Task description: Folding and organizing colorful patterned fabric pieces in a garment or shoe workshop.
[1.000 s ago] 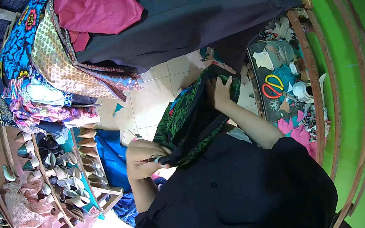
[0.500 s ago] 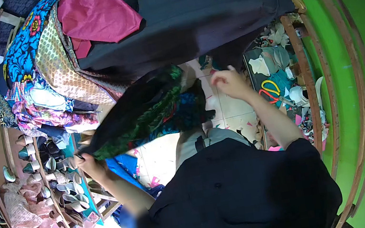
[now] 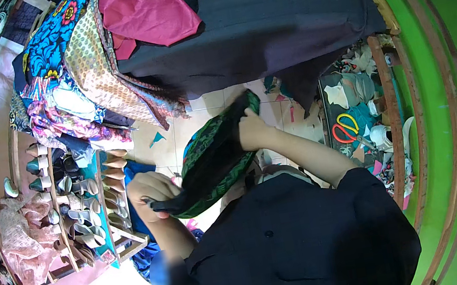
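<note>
Nearest: black buttoned fabric shirt. Just past it, L hand, fingers bent, pinching the narrow dark end of a green-&-black patterned cloth. Cloth runs diag. btwn both hands, above pale tiled floor, R end farther out. R hand touches it near that far end; fingers partly hidden, can't tell if pinching or pressed together. To R: scissors w/ red & yellow loop handles, among fabric scraps. To L: wooden rack w/ heeled shoes. Farthest: wide dark-grey cloth, shiny pink cloth on its L part.
</note>
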The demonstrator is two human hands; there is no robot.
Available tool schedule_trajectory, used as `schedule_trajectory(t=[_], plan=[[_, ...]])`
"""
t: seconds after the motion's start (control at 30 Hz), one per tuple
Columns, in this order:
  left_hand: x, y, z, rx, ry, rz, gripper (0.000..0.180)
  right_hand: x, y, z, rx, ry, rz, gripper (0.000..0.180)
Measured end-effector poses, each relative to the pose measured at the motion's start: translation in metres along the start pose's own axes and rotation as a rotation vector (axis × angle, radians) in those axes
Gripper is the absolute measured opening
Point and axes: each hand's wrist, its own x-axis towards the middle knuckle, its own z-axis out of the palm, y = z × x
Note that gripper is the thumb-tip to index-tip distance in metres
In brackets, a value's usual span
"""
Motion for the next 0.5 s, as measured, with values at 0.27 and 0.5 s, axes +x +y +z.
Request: schedule_trajectory(t=[0.27,0.5], plan=[[-0.056,0.040,-0.067,0.772,0.699,0.057,0.046,-0.039,0.060,0.033,0.056,-0.019,0.294,0.027],[-0.048,0.035,-0.089,0.581,0.781,-0.042,0.035,-0.078,0.092,0.015,0.226,0.165,0.193,0.023]])
